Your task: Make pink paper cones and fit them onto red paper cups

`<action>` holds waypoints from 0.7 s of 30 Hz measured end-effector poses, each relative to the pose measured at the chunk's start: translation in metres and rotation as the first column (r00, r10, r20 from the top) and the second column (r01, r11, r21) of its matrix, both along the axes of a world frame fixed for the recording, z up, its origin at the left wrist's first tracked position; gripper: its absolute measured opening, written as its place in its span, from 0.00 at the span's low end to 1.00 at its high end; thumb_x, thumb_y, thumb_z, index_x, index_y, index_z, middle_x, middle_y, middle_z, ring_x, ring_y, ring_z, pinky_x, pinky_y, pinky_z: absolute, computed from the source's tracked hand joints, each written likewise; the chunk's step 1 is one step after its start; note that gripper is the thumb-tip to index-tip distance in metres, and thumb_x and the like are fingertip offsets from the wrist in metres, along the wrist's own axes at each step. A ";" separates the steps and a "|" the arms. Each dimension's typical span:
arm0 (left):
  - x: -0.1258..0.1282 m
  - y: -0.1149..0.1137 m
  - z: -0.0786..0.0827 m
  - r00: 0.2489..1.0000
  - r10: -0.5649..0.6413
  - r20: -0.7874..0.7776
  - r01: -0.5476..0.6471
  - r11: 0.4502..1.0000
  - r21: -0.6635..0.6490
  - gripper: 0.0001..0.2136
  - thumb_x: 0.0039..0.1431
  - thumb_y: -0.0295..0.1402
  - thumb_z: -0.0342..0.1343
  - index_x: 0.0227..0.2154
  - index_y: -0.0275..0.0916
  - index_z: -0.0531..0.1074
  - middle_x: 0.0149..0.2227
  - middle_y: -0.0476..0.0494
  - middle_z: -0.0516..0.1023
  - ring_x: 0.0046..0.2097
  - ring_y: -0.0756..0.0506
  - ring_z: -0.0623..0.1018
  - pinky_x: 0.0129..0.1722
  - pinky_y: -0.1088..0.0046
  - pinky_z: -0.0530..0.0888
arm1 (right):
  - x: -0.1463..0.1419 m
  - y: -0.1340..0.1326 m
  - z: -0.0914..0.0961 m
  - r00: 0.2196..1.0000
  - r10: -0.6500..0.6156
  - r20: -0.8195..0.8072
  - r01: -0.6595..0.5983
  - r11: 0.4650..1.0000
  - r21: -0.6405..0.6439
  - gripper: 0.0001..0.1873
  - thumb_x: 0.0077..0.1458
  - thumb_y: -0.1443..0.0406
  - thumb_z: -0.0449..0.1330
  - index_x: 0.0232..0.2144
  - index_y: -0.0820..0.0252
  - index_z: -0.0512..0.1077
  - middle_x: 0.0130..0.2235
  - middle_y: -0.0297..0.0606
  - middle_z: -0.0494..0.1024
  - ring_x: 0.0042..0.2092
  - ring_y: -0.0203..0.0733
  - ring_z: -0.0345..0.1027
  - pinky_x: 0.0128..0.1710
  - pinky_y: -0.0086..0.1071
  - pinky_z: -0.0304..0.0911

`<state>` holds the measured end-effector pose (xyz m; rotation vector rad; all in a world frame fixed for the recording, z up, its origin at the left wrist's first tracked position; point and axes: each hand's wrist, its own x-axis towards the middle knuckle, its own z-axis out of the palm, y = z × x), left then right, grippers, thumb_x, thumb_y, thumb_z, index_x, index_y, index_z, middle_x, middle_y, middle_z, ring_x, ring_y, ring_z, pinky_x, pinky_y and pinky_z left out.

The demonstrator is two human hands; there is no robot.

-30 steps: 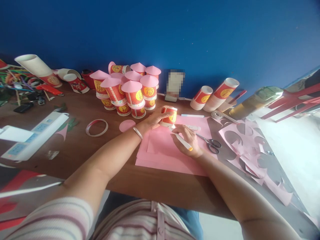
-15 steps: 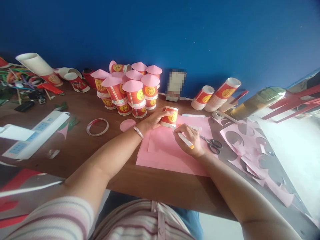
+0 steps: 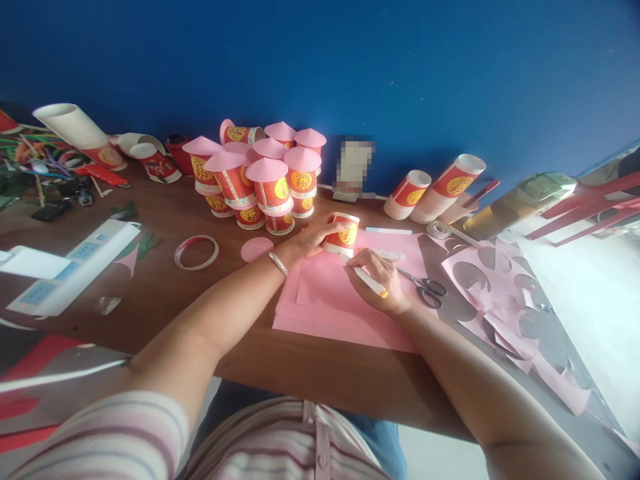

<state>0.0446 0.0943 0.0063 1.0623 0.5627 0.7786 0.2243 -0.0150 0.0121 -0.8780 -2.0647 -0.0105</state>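
My left hand (image 3: 316, 237) is wrapped round a red paper cup (image 3: 346, 230) with a yellow round emblem and a white lower band. My right hand (image 3: 380, 280) grips a white marker pen (image 3: 367, 280) with an orange end; its tip is close to the cup's lower edge, though I cannot tell whether it touches. Under both hands lie sheets of pink paper (image 3: 345, 327). Beside my right hand, black-handled scissors (image 3: 429, 290) rest at the paper's right edge. A pink paper disc (image 3: 257, 249) lies left of the cup.
Paper cups with pink cone tops (image 3: 270, 171) stand stacked at the back. Two leaning cup stacks (image 3: 447, 190) are at back right. Pink paper scraps (image 3: 505, 300) cover the right side. A tape roll (image 3: 196, 253) and a power strip (image 3: 75, 270) lie to the left.
The whole view has shifted very slightly. Both hands keep their holds on the cup and the marker pen, with hardly any movement.
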 end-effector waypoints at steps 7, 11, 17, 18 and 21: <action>0.000 0.001 -0.002 1.000 0.001 -0.028 0.000 0.999 0.052 0.22 0.52 0.45 0.73 0.45 0.36 0.79 0.39 0.44 0.80 0.39 0.46 0.79 0.36 0.72 0.74 | 0.000 0.000 0.000 1.000 -0.007 -0.007 0.006 0.999 -0.040 0.08 0.65 0.72 0.58 0.35 0.53 0.67 0.30 0.32 0.75 0.29 0.38 0.71 0.31 0.32 0.65; 0.000 0.002 -0.004 0.999 0.001 -0.033 0.001 0.998 0.063 0.22 0.53 0.44 0.72 0.46 0.36 0.79 0.39 0.44 0.80 0.40 0.46 0.80 0.38 0.72 0.74 | 0.000 0.001 0.001 0.999 -0.032 0.005 0.032 0.999 -0.020 0.09 0.64 0.72 0.57 0.33 0.53 0.66 0.28 0.30 0.74 0.27 0.37 0.69 0.28 0.31 0.62; -0.001 0.003 -0.006 1.000 -0.019 -0.015 0.019 0.999 0.046 0.22 0.55 0.44 0.71 0.47 0.35 0.77 0.41 0.43 0.81 0.42 0.45 0.81 0.39 0.71 0.76 | 0.002 0.002 0.001 0.996 -0.083 -0.022 0.083 0.997 -0.001 0.09 0.63 0.73 0.57 0.33 0.53 0.65 0.28 0.30 0.75 0.26 0.35 0.68 0.27 0.29 0.61; -0.001 0.003 -0.007 1.000 -0.022 -0.014 0.023 0.999 0.048 0.22 0.55 0.44 0.71 0.47 0.35 0.77 0.41 0.42 0.81 0.42 0.45 0.81 0.39 0.71 0.76 | 0.002 0.003 0.000 0.996 -0.090 -0.024 0.090 0.996 0.005 0.09 0.63 0.73 0.57 0.33 0.53 0.65 0.29 0.30 0.75 0.26 0.36 0.69 0.27 0.29 0.61; -0.001 0.003 -0.008 1.000 -0.024 -0.016 0.025 0.998 0.060 0.23 0.56 0.44 0.70 0.48 0.35 0.78 0.43 0.41 0.82 0.43 0.44 0.81 0.40 0.71 0.76 | 0.003 0.003 -0.001 0.994 -0.106 -0.022 0.106 0.994 0.006 0.09 0.63 0.73 0.58 0.33 0.53 0.65 0.29 0.31 0.76 0.27 0.36 0.70 0.28 0.30 0.62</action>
